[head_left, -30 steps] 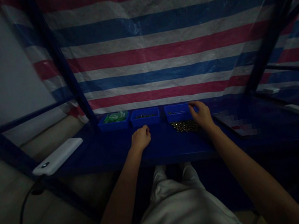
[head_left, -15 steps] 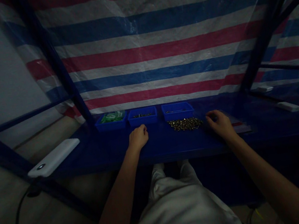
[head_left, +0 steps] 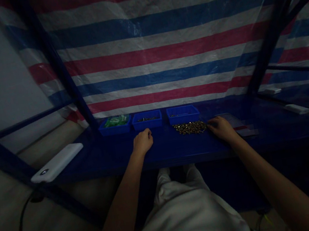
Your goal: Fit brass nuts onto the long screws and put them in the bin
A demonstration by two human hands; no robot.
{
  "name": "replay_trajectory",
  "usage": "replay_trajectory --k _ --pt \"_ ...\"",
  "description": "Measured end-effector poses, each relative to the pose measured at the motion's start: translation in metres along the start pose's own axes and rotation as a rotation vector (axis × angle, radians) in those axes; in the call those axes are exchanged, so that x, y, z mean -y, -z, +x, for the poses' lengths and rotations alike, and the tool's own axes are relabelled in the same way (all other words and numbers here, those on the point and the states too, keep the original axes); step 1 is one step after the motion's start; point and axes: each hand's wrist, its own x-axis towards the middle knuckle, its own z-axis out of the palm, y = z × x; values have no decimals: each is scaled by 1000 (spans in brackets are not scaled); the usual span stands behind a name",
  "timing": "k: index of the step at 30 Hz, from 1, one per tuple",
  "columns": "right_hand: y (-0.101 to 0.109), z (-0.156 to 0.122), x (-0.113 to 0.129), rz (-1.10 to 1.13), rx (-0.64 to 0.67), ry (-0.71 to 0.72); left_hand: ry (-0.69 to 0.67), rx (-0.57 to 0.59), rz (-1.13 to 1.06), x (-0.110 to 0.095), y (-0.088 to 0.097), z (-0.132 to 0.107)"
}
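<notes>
A heap of small brass-coloured metal pieces (head_left: 190,128) lies on the blue table, too small and dark to name exactly. At the heap's right edge is my right hand (head_left: 221,127), its fingers bent together and touching the outer pieces; whatever they pinch is hidden. My left hand (head_left: 142,141) rests closed on the table, left of the heap and in front of the middle bin, and its curled fingers hide any contents. Behind the heap stands a blue bin (head_left: 184,119) with a few thin metal parts inside.
Another blue bin (head_left: 148,125) contains small metal parts, and a third bin (head_left: 115,130) holds green plastic packets. A flat clear bag-like item (head_left: 242,128) lies beyond my right hand. On the left is a white power bank (head_left: 58,162) with a cable. Blue posts (head_left: 57,65) frame both sides.
My right hand has moved left, from beside the heap to its right edge, with the fingers drawn closer together. My left hand has stayed in place.
</notes>
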Motion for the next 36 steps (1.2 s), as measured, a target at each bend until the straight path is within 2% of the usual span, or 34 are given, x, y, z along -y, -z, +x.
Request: replay_trajectory --k 11,13,18,24,27,30,33,36 --pt "-1 5 2 0 68 -13 35 27 0 -3 3 -1" --pt "2 4 5 36 38 -49 26 22 0 -3 3 -1" --pt "18 5 23 247 -135 -160 12 16 -2 -2 3 -1" --pt "34 31 68 394 -210 5 3 14 -10 1 1 0" --pt "32 44 82 361 -171 63 8 14 -5 1 0 1" --pt "26 50 85 360 -118 65 9 19 0 1 0 1" --pt "24 48 84 575 -74 -27 9 20 2 0 0 0" --pt "26 44 87 951 1 -184 18 27 0 0 2 0"
